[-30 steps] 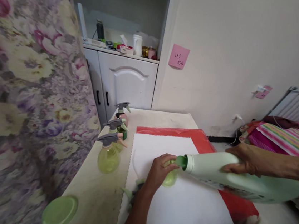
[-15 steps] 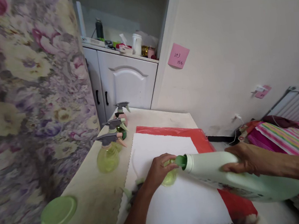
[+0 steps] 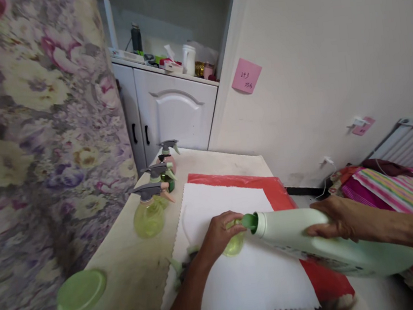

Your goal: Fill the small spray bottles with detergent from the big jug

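Note:
My left hand (image 3: 225,232) is closed around the neck of a small yellow-green spray bottle (image 3: 234,246) that stands without its spray head on a white sheet (image 3: 258,278). In my right hand (image 3: 336,217) is a large pale green jug (image 3: 296,224), gripped by its handle and tilted almost level. The jug's dark green spout (image 3: 250,221) meets the small bottle's mouth; whether liquid is flowing I cannot tell. Partly behind my left forearm lies a loose grey and green spray head (image 3: 184,267) on the sheet.
Several spray bottles, the nearest a yellow one (image 3: 149,218), line the table's left side. A green round lid (image 3: 81,292) lies at the front left corner. Red plastic (image 3: 281,191) shows under the sheet. A flowered curtain (image 3: 48,143) hangs to the left, and a wall borders the back.

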`<move>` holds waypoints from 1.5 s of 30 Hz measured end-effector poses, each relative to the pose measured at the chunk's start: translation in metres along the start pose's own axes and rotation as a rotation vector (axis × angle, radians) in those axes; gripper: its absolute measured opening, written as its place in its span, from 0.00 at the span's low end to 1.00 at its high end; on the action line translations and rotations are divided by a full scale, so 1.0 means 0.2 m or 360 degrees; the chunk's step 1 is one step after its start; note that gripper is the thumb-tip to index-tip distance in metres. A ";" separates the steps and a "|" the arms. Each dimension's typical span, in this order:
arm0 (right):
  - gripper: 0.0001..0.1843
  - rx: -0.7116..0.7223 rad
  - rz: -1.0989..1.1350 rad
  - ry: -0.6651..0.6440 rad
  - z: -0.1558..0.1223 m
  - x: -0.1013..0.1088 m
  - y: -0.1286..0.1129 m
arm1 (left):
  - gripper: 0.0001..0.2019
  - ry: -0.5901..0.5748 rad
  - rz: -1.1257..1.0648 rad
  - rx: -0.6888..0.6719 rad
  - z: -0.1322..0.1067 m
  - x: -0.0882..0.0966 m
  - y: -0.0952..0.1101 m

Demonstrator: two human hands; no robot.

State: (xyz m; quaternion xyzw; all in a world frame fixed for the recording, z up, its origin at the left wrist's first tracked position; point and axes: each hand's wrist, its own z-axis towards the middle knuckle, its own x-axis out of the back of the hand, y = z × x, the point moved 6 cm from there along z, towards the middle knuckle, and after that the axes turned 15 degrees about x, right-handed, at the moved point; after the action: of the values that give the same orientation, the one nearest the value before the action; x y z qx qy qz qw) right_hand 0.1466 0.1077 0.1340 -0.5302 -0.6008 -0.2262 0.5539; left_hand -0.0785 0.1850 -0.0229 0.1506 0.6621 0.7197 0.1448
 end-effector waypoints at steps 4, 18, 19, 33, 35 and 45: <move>0.27 0.0015 0.0021 0.0004 0.00 0.01 -0.02 | 0.11 -0.0003 0.0001 -0.0001 0.00 0.00 0.00; 0.27 0.0030 0.0019 0.0015 0.00 0.01 -0.03 | 0.11 -0.0008 0.0020 -0.0001 0.00 0.00 0.00; 0.27 0.0030 0.0015 0.0017 0.00 0.01 -0.03 | 0.11 -0.0006 0.0011 0.0005 0.00 0.00 0.00; 0.27 0.0037 -0.0039 -0.0007 0.00 0.01 0.00 | 0.11 -0.0007 -0.0003 -0.0014 0.00 0.00 0.01; 0.28 0.0024 -0.0027 -0.0020 0.00 0.00 0.00 | 0.11 -0.0007 -0.0003 -0.0015 -0.01 0.00 0.01; 0.27 0.0024 -0.0010 -0.0017 0.00 0.02 -0.03 | 0.12 0.0008 0.0005 -0.0017 0.00 0.00 0.02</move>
State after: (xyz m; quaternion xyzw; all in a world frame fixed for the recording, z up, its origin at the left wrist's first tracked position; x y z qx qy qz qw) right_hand 0.1419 0.1064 0.1391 -0.5254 -0.6070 -0.2205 0.5540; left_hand -0.0785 0.1840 -0.0195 0.1492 0.6583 0.7239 0.1429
